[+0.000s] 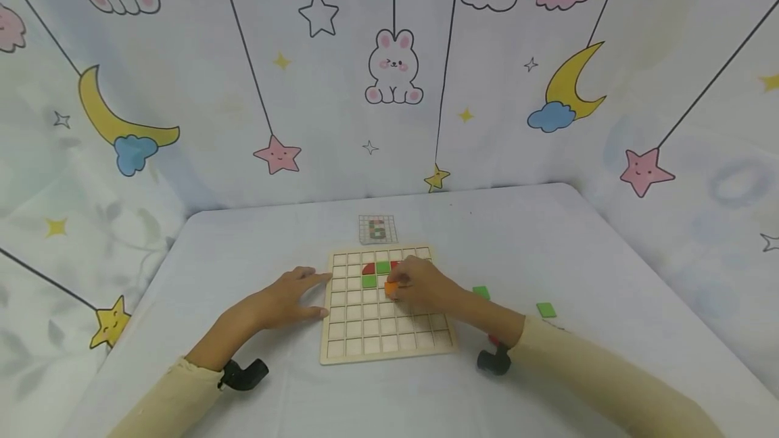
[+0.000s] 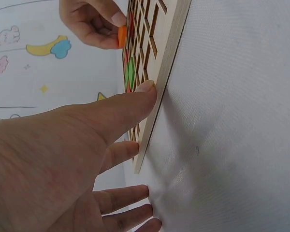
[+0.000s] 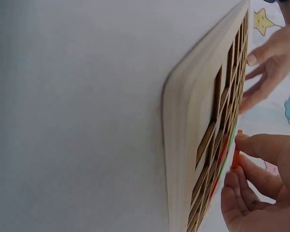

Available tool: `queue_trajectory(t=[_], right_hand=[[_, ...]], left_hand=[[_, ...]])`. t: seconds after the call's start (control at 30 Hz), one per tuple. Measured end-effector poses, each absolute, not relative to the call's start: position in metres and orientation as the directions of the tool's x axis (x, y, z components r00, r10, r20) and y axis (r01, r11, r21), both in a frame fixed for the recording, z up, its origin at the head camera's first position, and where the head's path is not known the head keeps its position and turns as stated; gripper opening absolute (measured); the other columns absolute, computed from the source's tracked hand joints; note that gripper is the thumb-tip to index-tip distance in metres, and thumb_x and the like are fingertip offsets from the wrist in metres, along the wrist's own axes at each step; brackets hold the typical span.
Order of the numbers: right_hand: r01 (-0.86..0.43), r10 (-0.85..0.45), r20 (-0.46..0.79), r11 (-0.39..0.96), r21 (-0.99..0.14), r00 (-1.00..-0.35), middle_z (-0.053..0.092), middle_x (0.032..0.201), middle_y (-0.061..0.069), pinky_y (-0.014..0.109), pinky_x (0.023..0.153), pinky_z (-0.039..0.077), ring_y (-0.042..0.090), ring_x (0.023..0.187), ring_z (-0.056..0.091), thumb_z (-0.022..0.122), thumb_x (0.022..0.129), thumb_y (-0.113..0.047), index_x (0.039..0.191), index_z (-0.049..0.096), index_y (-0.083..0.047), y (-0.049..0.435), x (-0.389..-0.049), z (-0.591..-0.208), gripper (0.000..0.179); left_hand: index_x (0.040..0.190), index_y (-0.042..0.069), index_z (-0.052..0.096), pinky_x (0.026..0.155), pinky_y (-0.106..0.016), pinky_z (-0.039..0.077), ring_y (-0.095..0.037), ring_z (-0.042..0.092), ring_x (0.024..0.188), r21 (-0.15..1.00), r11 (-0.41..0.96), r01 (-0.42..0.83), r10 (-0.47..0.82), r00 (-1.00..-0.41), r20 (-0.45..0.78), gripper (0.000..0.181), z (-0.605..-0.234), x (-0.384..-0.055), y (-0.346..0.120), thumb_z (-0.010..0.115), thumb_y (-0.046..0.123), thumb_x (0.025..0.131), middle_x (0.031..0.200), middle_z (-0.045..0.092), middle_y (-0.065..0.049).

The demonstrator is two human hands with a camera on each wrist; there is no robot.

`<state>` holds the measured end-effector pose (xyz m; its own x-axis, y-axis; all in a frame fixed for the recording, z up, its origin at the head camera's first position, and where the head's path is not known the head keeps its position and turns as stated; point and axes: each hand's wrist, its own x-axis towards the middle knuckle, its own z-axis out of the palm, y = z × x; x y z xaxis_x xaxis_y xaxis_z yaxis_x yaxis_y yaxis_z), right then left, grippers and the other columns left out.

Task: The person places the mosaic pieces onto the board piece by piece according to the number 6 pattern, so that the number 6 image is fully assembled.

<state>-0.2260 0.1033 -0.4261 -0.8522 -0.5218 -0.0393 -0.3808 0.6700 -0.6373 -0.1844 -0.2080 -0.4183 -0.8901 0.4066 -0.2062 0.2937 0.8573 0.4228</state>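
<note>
A wooden grid board with square cells lies on the table. Red and green tiles sit in some of its upper cells. Between thumb and fingers, my right hand pinches an orange tile over the middle of the board; the right wrist view shows this tile edge-on at the board's surface. My left hand rests against the board's left edge with fingers extended. In the left wrist view the thumb touches the board's rim. My right hand partly hides a red tile.
Behind the board lies a small clear pattern card showing a gridded figure. Loose green tiles lie to the right, one close to my right forearm. A red piece shows partly beneath that arm. A printed curtain hangs behind the table.
</note>
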Motion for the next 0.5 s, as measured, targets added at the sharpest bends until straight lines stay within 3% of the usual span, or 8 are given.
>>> queue_trajectory(t=[0.27, 0.5], right_hand=[[-0.468, -0.569, -0.006, 0.682, -0.562, -0.822, 0.066, 0.102, 0.001, 0.031, 0.084, 0.056, 0.014, 0.092, 0.059, 0.081, 0.094, -0.011, 0.111, 0.077, -0.005, 0.090, -0.222, -0.428, 0.018], [-0.498, -0.593, 0.009, 0.667, -0.555, -0.805, 0.070, 0.099, 0.002, 0.030, 0.080, 0.052, 0.014, 0.090, 0.056, 0.079, 0.092, -0.002, 0.107, 0.081, -0.002, 0.086, -0.218, -0.422, 0.015]], left_hand=[[0.160, 0.014, 0.046, 0.114, -0.068, 0.040, -0.052, 0.039, 0.147, 0.416, 0.862, 0.289, 0.401, -0.891, -0.213, 0.076, -0.418, -0.184, -0.207, 0.075, 0.046, 0.098, 0.161, 0.038, -0.030], [0.160, 0.014, 0.046, 0.113, -0.067, 0.041, -0.051, 0.040, 0.147, 0.421, 0.857, 0.297, 0.408, -0.890, -0.204, 0.075, -0.417, -0.184, -0.207, 0.075, 0.045, 0.098, 0.161, 0.038, -0.029]])
